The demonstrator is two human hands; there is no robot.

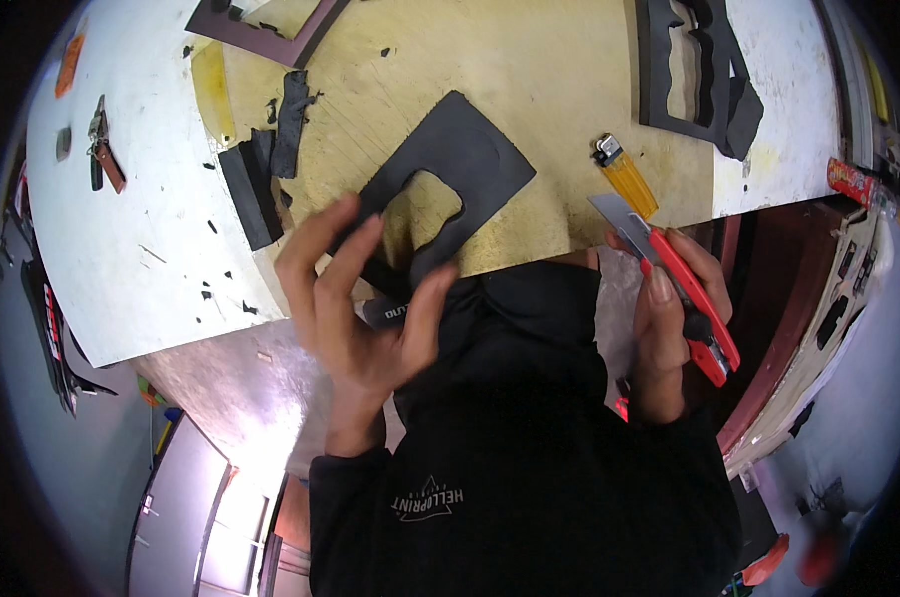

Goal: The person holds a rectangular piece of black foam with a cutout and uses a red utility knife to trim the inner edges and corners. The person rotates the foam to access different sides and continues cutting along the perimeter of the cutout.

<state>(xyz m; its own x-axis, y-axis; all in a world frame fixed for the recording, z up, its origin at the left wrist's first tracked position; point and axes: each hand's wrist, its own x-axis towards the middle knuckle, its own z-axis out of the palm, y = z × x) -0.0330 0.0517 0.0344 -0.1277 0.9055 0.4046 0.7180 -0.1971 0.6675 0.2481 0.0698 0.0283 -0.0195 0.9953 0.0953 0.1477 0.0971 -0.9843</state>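
A black foam piece (pixel 470 159) with a wavy cut-out lies near the table's front edge, its far corner pointing away from me. Over its near left end is my left hand (pixel 356 308), fingers spread and slightly blurred. Its fingertips and thumb overlap the foam's edges; whether they touch it I cannot tell. In my right hand (pixel 674 318) is a red utility knife (pixel 684 279), its wide blade pointing up and left. Just beyond the blade lies a yellow lighter (pixel 626 179) with a metal top.
The worktable (pixel 122 239) has a yellowish cutting surface (pixel 530 60). Black foam strips (pixel 251 189) and small scraps lie left of the foam piece. Foam frames lie at the far left (pixel 271 40) and far right (pixel 659 70). Keys (pixel 102 149) rest at the left.
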